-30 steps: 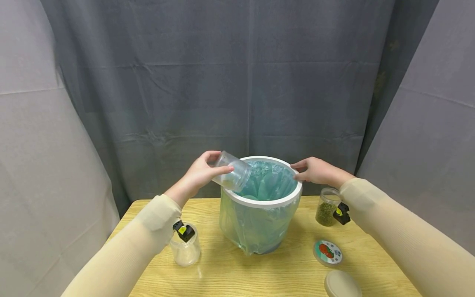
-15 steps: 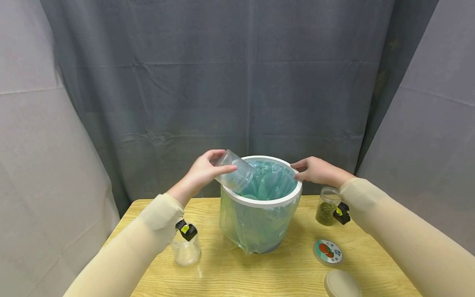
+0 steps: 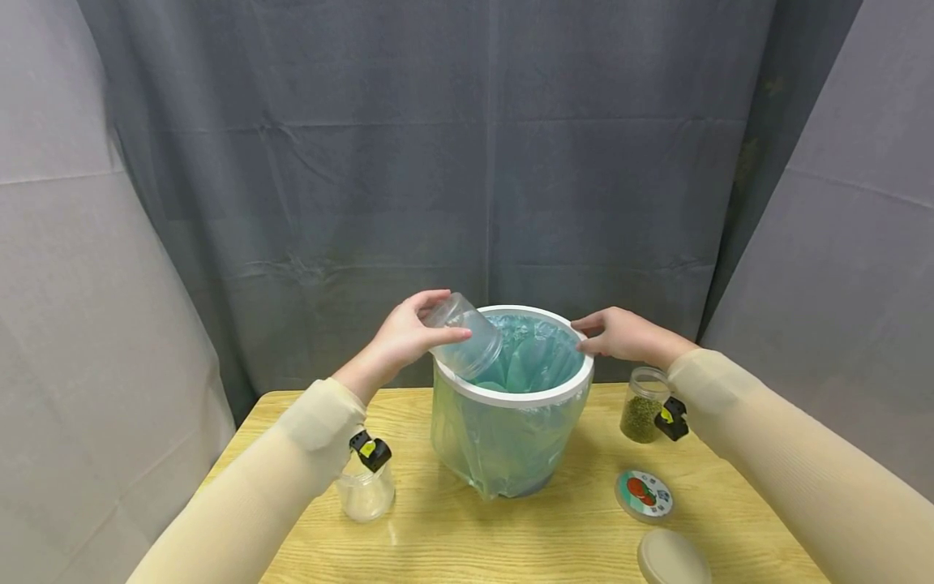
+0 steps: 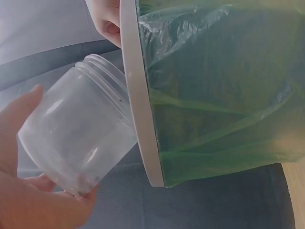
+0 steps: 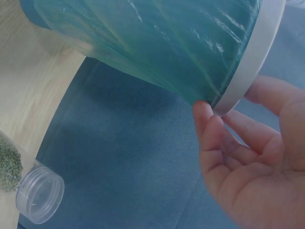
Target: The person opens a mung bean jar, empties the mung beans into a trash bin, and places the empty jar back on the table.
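My left hand (image 3: pixel 394 339) grips a clear plastic jar (image 3: pixel 473 339) around its base, thumb on the near side. Its open mouth tips down to the right over the white rim (image 3: pixel 521 399) of a trash can lined with a green plastic bag (image 3: pixel 496 450). In the left wrist view, the jar (image 4: pixel 76 126) looks see-through, with a few small specks near its base and mouth. On the can's far right side, my right hand (image 3: pixel 626 334) holds the rim. The right wrist view shows that hand's fingers (image 5: pixel 212 131) curled around the rim's edge.
Beneath my left wrist stands another clear jar (image 3: pixel 367 495). A jar partly filled with green grains (image 3: pixel 642 414) is at the right, lidless. Two round lids, one with a tomato picture (image 3: pixel 645 495) and one beige (image 3: pixel 673 558), lie on the wooden table (image 3: pixel 467 543).
My left hand has shifted slightly right and up, bringing the jar a little farther over the can's opening. The right hand and the can have stayed in place.
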Available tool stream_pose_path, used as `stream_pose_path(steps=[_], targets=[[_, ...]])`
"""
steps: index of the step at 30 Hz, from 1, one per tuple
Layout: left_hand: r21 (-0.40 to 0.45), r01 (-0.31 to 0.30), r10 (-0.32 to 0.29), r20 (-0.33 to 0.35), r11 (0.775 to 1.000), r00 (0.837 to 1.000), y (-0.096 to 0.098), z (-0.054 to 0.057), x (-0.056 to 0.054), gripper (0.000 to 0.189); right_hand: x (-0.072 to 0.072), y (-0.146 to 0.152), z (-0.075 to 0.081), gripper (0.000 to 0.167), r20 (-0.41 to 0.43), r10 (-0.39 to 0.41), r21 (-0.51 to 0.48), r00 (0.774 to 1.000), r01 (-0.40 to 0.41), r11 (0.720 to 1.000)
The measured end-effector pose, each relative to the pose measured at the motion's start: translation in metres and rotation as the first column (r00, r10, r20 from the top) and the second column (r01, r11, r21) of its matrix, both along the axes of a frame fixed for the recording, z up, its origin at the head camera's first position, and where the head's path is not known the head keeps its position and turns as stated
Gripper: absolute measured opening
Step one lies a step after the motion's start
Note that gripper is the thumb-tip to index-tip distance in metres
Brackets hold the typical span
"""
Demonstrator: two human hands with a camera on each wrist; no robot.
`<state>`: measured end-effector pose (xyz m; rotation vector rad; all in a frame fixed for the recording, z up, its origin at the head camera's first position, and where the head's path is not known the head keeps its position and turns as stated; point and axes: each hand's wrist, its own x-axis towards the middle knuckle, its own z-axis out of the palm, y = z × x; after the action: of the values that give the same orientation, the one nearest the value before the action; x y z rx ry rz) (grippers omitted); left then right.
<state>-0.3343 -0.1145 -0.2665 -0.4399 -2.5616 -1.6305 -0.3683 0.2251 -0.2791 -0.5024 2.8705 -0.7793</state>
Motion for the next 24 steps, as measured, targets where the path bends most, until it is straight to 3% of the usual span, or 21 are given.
stream_pose_path(steps=[9, 20, 24], targets=[[-0.062, 0.047, -0.053, -0.097, 0.997, 0.994, 0.005, 0.001, 0.001, 0.079, 0.0, 0.001, 0.0, 0.055, 0.0, -0.001, 0.0, 1.0, 0.001, 1.0], [-0.232, 0.01, -0.059, -0.204, 0.973, 0.977, 0.014, 0.0, 0.006, 0.079, 0.002, 0.001, 0.001, 0.055, 0.016, -0.01, 0.004, 1.0, 0.01, 1.0], [-0.257, 0.008, -0.067, -0.221, 0.966, 0.973, 0.017, 0.001, 0.007, 0.08, 0.003, 0.001, 0.001, 0.055, 0.018, -0.017, 0.003, 1.0, 0.017, 1.0]])
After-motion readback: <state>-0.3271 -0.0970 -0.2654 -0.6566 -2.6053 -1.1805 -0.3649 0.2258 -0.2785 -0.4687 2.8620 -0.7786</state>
